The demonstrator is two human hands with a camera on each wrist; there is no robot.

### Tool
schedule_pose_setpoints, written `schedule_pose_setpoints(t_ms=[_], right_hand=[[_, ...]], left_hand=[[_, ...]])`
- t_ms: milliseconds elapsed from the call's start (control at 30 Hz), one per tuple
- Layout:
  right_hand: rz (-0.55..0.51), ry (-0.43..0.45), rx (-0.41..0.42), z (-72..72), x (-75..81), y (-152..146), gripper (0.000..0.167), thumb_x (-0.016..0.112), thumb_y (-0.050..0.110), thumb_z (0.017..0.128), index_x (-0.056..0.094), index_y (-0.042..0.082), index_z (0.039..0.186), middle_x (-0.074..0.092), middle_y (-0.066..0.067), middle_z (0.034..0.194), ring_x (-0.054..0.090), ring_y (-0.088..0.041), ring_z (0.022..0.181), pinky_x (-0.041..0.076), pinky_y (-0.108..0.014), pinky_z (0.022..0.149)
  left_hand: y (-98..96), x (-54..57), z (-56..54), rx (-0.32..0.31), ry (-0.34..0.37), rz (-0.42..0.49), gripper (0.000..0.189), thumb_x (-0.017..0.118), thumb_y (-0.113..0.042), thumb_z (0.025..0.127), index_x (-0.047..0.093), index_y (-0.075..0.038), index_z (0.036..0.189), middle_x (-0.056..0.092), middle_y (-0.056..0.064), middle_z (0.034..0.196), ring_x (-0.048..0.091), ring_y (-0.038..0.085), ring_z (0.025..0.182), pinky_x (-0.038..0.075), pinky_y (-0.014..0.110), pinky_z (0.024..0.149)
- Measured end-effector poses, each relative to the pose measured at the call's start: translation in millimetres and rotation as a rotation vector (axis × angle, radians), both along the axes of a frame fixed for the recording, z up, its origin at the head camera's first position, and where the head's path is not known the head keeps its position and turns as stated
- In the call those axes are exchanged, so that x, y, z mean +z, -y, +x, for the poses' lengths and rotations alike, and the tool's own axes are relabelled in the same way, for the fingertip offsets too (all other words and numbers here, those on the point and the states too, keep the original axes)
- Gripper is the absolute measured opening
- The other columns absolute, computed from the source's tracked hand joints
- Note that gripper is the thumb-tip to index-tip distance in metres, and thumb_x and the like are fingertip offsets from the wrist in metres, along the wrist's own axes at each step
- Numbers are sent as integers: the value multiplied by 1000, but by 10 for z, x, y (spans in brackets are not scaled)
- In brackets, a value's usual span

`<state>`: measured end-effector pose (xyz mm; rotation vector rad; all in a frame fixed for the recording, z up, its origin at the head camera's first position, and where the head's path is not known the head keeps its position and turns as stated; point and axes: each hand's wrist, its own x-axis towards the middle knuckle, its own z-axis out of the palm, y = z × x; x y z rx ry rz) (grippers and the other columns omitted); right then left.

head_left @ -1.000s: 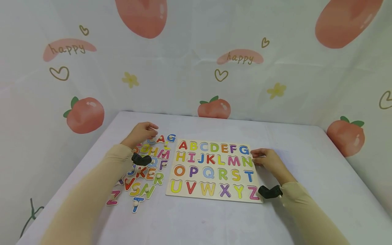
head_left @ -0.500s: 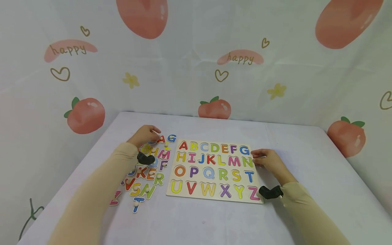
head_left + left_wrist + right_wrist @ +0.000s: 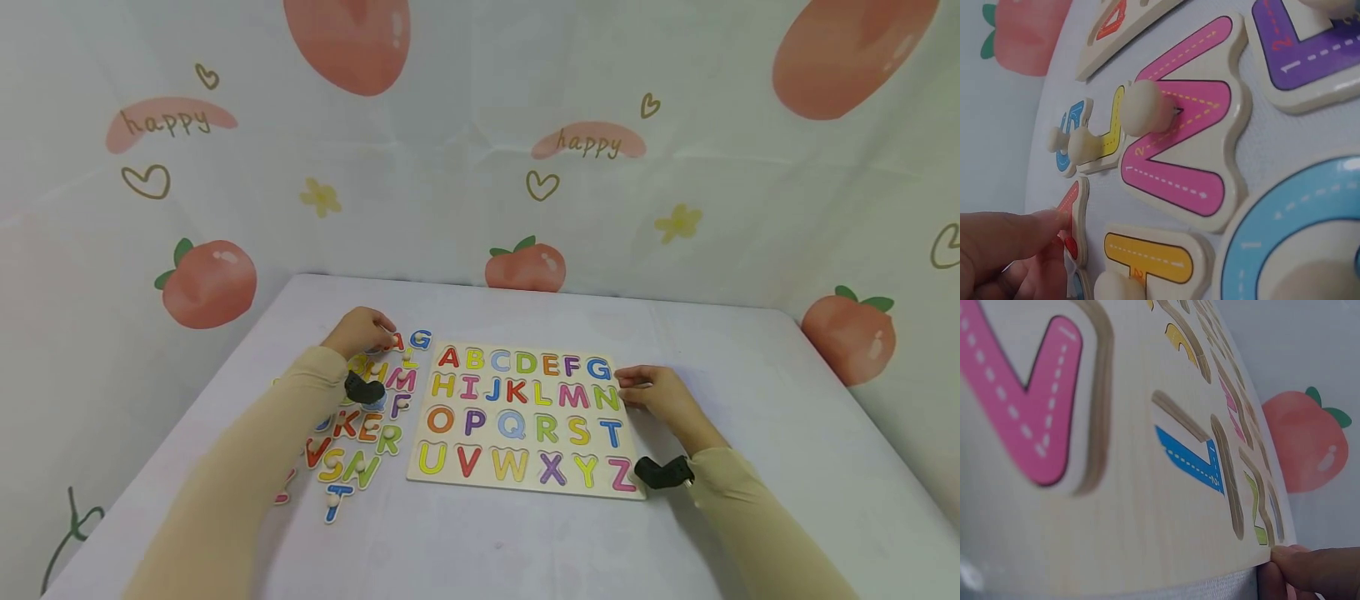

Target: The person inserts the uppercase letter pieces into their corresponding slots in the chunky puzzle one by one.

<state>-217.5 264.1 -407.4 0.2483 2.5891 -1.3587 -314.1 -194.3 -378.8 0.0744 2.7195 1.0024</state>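
My left hand [image 3: 360, 330] is at the far end of the loose letters. Its thumb and fingers pinch the red letter A puzzle piece [image 3: 1076, 209], which still lies on the table; its knob is hidden by the fingers. Beside it lie the blue G piece [image 3: 421, 339], yellow L piece [image 3: 1110, 134] and pink M piece [image 3: 1192, 112]. The wooden alphabet puzzle board [image 3: 525, 493] lies flat in the middle, with letter-shaped recesses in rows. At its right edge, my right hand [image 3: 652, 393] grips the board near the N recess, thumb on top and fingers lower.
Several knobbed letter pieces lie crowded left of the board, including a blue T piece [image 3: 337, 502] at the near end and a green R piece [image 3: 388, 438]. My left sleeve [image 3: 247, 467] covers some. Behind the white table [image 3: 480, 550] hangs a peach-printed cloth [image 3: 442, 167].
My left hand has moved right and slightly nearer, from above the pieces onto the A piece, and its fingers have closed there. The right hand and board have stayed in place.
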Motion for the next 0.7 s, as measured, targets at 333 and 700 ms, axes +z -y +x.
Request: schedule_pose_setpoints(t_ms=[333,700], right_hand=[[1,-1,1,3,-6,-5,38,63,5,92,56,-6,127,61,-19,114,58,-19,91,50,-17,70],[3,4,4,-15,-13,-9,38,64,6,92,56,-4,128,61,-18,114,58,-18,91,50,-17,70]], left_hand=[[-31,-7,-6,4,-2,-22,24,68,-10,84,69,1,105,68,15,99,59,18,77,49,27,69],[-17,-35,-40,2,-7,-23,20,70,-7,83,71,2,101,69,15,95,59,17,74,48,25,66]])
